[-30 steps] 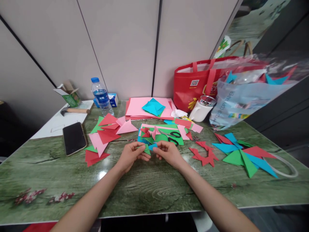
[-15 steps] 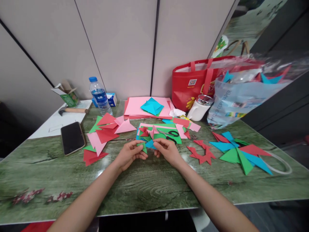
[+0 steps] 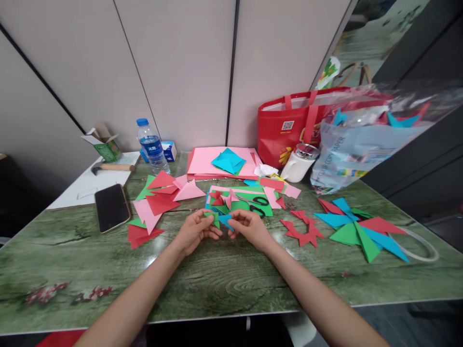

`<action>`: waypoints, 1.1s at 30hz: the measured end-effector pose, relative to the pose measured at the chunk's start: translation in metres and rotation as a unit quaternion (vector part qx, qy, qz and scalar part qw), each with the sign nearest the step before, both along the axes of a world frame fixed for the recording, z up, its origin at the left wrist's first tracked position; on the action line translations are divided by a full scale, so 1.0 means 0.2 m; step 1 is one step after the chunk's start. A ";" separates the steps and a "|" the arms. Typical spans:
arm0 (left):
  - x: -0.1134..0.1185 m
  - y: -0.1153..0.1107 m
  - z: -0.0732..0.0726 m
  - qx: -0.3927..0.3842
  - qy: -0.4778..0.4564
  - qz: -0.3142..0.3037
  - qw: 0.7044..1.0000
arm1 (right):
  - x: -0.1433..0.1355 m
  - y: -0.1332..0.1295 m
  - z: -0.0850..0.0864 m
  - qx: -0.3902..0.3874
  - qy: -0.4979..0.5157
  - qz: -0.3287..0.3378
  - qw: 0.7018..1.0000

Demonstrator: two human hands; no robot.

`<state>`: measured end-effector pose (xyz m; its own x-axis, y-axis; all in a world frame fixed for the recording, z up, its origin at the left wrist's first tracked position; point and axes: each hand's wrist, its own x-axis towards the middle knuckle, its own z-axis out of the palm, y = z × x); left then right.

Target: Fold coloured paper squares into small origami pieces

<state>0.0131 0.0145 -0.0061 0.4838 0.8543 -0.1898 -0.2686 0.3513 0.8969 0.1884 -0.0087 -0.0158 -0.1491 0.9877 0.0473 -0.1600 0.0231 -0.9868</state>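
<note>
My left hand (image 3: 197, 231) pinches a small green folded paper piece (image 3: 216, 220) between thumb and fingers. Close beside it, my right hand (image 3: 249, 228) grips a small blue folded paper piece (image 3: 224, 220). The two pieces nearly meet; whether they touch I cannot tell. Just beyond my hands lie scissors with black handles (image 3: 257, 211) on a stack of green and pink paper sheets (image 3: 265, 194), with small red and pink folded pieces on it. A red paper ring with pointed edges (image 3: 310, 237) lies to the right of my right hand.
Red, pink and green folded papers (image 3: 162, 204) lie at left, beside a phone (image 3: 112, 208). Behind stand a water bottle (image 3: 154, 149), a hammer (image 3: 114, 167), a white mug (image 3: 300, 164) and a red bag (image 3: 275, 130). A multicoloured paper star (image 3: 356, 229) lies at right.
The blue piece has turned slightly in my right hand. My left hand keeps its pinch on the green piece. The whole view has shifted a little.
</note>
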 end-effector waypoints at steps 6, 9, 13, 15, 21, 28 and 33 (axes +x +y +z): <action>0.02 -0.03 0.02 0.105 0.061 0.021 0.992 | -0.01 0.01 -0.03 -0.017 -0.023 -0.013 1.000; 0.03 -0.05 0.02 0.194 0.126 0.056 0.971 | 0.00 0.01 -0.06 -0.003 -0.038 -0.015 0.999; 0.02 -0.06 0.02 0.378 0.178 0.088 0.904 | 0.01 0.02 -0.07 0.035 -0.035 -0.017 0.999; 0.02 -0.07 0.01 0.452 0.184 0.085 0.869 | 0.01 0.02 -0.07 0.039 -0.027 -0.007 0.999; 0.04 -0.08 -0.01 0.525 0.203 0.107 0.819 | -0.03 0.01 -0.08 0.002 -0.023 0.066 0.998; 0.03 -0.10 -0.01 0.445 0.231 0.098 0.860 | -0.05 -0.01 -0.08 -0.011 -0.023 0.113 0.993; 0.03 -0.10 -0.01 0.416 0.233 0.093 0.874 | -0.06 -0.01 -0.06 -0.021 -0.022 0.115 0.993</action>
